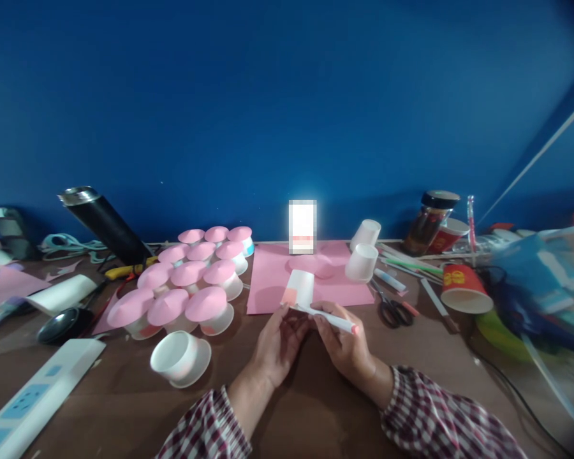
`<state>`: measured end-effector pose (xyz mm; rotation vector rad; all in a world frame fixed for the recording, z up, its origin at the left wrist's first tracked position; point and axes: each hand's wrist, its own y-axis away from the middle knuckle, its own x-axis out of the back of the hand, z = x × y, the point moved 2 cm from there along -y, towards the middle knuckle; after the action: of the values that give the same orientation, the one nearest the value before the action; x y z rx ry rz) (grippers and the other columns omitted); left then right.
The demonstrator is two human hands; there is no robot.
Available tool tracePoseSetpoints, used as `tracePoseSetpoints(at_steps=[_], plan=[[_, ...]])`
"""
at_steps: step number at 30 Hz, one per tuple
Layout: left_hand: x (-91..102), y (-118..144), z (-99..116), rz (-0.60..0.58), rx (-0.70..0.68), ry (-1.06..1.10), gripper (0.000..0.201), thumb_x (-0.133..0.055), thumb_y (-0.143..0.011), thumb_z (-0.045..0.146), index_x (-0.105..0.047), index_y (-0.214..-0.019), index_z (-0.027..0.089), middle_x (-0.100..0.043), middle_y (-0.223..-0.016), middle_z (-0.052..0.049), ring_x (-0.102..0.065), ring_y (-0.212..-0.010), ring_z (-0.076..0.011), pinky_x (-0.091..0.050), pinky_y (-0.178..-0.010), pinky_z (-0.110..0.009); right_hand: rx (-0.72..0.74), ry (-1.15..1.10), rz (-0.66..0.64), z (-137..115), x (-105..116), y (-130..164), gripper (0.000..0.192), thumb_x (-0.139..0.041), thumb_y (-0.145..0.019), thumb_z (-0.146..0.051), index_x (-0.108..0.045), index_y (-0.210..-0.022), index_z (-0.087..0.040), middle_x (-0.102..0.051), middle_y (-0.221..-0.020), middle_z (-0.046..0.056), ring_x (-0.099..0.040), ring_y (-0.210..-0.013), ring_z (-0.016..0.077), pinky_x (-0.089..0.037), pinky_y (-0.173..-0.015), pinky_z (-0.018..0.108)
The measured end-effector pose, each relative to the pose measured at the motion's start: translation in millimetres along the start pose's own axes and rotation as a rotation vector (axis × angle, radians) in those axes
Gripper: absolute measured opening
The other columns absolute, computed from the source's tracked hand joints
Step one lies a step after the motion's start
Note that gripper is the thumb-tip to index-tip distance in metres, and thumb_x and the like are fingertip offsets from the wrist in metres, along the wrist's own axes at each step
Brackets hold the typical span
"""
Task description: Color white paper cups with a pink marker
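Observation:
In the middle of the table my left hand point(281, 341) is closed around a white paper cup point(305, 284) tilted on its side, with a salmon-pink patch on its wall. My right hand point(343, 341) grips a white marker point(333, 319) with a red end pointing right; its other end is close to the cup, and I cannot tell whether it touches. Just beyond the hands lie pink paper sheets point(268, 287). Two white paper cups point(362, 262) stand at their right edge. To the left, several cups wear pink paper cones point(189, 273). A white cup point(172, 357) joined to a round base lies nearer.
Scissors point(396, 312), a glue stick point(390, 280) and red paper cups point(465, 290) are on the right, beside a dark-lidded jar point(430, 223). A power strip point(38, 395) and black flask point(108, 223) are on the left. A bright, pixelated rectangle point(303, 223) stands at the back.

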<state>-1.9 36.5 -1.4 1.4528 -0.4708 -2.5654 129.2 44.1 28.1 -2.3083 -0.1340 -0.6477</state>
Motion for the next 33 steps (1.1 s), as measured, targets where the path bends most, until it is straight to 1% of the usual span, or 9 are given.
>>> tracePoseSetpoints(at_steps=[5, 10, 14, 19, 23, 27, 33], plan=[[-0.3, 0.2, -0.8, 0.045, -0.005, -0.005, 0.007, -0.058, -0.081, 0.016, -0.062, -0.079, 0.011, -0.066, -0.073, -0.007, -0.064, -0.072, -0.0154, -0.054, -0.077, -0.030, 0.001, -0.009, -0.004, 1.8, -1.0, 0.3, 0.016, -0.047, -0.090, -0.021, -0.060, -0.099, -0.018, -0.068, -0.083, 0.006, -0.066, -0.074, 0.0179, -0.054, -0.069, 0.028], [-0.2, -0.8, -1.1, 0.021, -0.015, -0.018, 0.009, -0.056, -0.082, 0.017, -0.060, -0.076, 0.012, -0.064, -0.072, -0.006, -0.064, -0.073, -0.0151, -0.054, -0.077, -0.029, -0.006, -0.009, -0.020, 2.6, -1.2, 0.3, 0.014, -0.048, -0.089, -0.020, -0.060, -0.096, -0.017, -0.067, -0.081, 0.005, -0.065, -0.073, 0.0167, -0.052, -0.069, 0.026], [-0.7, 0.4, -0.7, 0.039, -0.016, -0.012, 0.007, -0.056, -0.082, 0.016, -0.059, -0.077, 0.013, -0.064, -0.076, -0.006, -0.064, -0.076, -0.0152, -0.054, -0.077, -0.029, -0.003, 0.007, -0.043, 1.9, -1.8, 0.5, 0.014, -0.047, -0.090, -0.021, -0.061, -0.091, -0.018, -0.066, -0.078, 0.004, -0.064, -0.070, 0.0161, -0.051, -0.066, 0.025], [-3.9, 3.7, -1.1, 0.061, 0.004, -0.034, 0.008, -0.057, -0.083, 0.019, -0.059, -0.080, 0.012, -0.065, -0.077, -0.008, -0.065, -0.076, -0.0164, -0.054, -0.074, -0.029, -0.009, 0.004, -0.044, 2.8, -2.9, 1.5, 0.014, -0.047, -0.089, -0.022, -0.061, -0.092, -0.018, -0.066, -0.078, 0.004, -0.064, -0.070, 0.0160, -0.050, -0.066, 0.025], [-2.3, 2.9, -2.8, 0.067, 0.000, -0.035, 0.009, -0.056, -0.083, 0.020, -0.059, -0.080, 0.012, -0.066, -0.078, -0.008, -0.065, -0.077, -0.0169, -0.054, -0.077, -0.031, -0.025, -0.013, -0.055, 3.3, -3.6, 2.1, 0.013, -0.048, -0.089, -0.022, -0.060, -0.092, -0.018, -0.066, -0.079, 0.004, -0.063, -0.070, 0.0160, -0.050, -0.066, 0.025], [0.1, 0.6, -4.8, 0.062, -0.007, -0.018, 0.010, -0.054, -0.085, 0.020, -0.059, -0.085, 0.012, -0.067, -0.083, -0.009, -0.065, -0.081, -0.0169, -0.053, -0.079, -0.030, -0.034, -0.024, -0.060, 2.2, -3.9, 1.4, 0.012, -0.049, -0.089, -0.021, -0.060, -0.091, -0.018, -0.065, -0.078, 0.004, -0.062, -0.069, 0.0154, -0.050, -0.067, 0.024], [-1.3, 1.2, -5.4, 0.059, 0.000, 0.002, 0.010, -0.053, -0.086, 0.020, -0.058, -0.084, 0.012, -0.067, -0.084, -0.010, -0.066, -0.081, -0.0168, -0.053, -0.080, -0.029, -0.043, -0.026, -0.072, 1.7, -4.4, 1.0, 0.013, -0.048, -0.090, -0.022, -0.060, -0.091, -0.018, -0.065, -0.077, 0.004, -0.062, -0.069, 0.0159, -0.049, -0.066, 0.025]])
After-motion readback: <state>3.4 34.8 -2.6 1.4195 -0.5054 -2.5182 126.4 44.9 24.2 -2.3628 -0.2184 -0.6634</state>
